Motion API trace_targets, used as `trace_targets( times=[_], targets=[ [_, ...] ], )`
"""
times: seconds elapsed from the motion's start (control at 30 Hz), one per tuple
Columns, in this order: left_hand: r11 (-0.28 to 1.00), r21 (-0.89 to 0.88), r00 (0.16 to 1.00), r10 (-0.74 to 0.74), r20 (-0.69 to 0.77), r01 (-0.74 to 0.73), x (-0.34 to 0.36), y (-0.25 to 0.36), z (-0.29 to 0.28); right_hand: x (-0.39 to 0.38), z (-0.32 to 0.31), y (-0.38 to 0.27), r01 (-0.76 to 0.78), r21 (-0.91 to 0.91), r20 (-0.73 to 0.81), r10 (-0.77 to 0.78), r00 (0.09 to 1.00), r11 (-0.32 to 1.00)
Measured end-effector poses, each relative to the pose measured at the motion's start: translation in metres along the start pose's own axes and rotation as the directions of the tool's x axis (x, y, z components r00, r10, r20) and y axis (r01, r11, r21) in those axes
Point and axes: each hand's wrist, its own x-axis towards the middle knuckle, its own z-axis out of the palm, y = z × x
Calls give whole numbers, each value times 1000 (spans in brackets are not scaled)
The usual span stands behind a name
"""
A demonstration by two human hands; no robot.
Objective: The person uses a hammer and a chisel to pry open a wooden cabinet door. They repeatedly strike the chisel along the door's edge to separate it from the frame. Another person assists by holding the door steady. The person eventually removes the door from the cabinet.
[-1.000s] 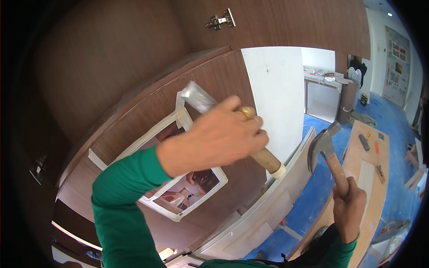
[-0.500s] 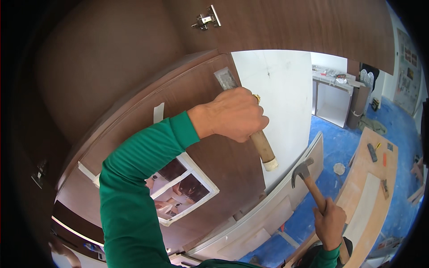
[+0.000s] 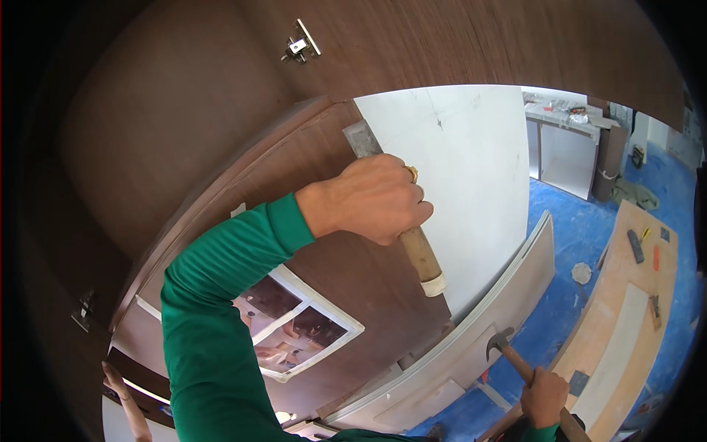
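My left hand [image 3: 379, 197], in a green sleeve, is closed around the wooden handle of a chisel [image 3: 422, 258]. Its flat grey blade [image 3: 360, 137] points up and away, over the upper edge of the brown cabinet panel [image 3: 390, 324]; whether it touches the wood I cannot tell. The pale handle end points down toward me. Lower right, my right hand [image 3: 545, 398] grips the wooden handle of a claw hammer [image 3: 513, 356]. The hammer's metal head is up, apart from the chisel.
Overhead hangs a brown cabinet door [image 3: 471, 44] with a metal hinge [image 3: 300, 46]. Taped printed pictures [image 3: 305, 324] are on the panel. Pale boards [image 3: 471, 346] lean below. A wooden workbench [image 3: 633, 295] with tools stands right, on blue floor covering [image 3: 563, 221]. Another person's hand [image 3: 118, 383] shows lower left.
The view has shifted, so the bench and boards sit farther right. In the picture, the chisel and my left hand are slightly lower and left; the hammer head is lower. Both grips are unchanged.
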Motion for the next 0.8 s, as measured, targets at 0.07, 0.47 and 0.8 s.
trace_targets(
  times=[0.07,0.47,0.8],
  targets=[
    [1000,-7,1000,-17,-9,17,8,-5,3,0,-4,0,-6,-14,41,7,999,1000],
    [997,-76,988,-6,-156,-5,34,3,-19,6,4,8,-39,3,77,39,996,999],
    [998,-66,1000,-5,13,6,33,15,-10,18,-27,-2,63,25,249,-67,966,998]
  ],
)
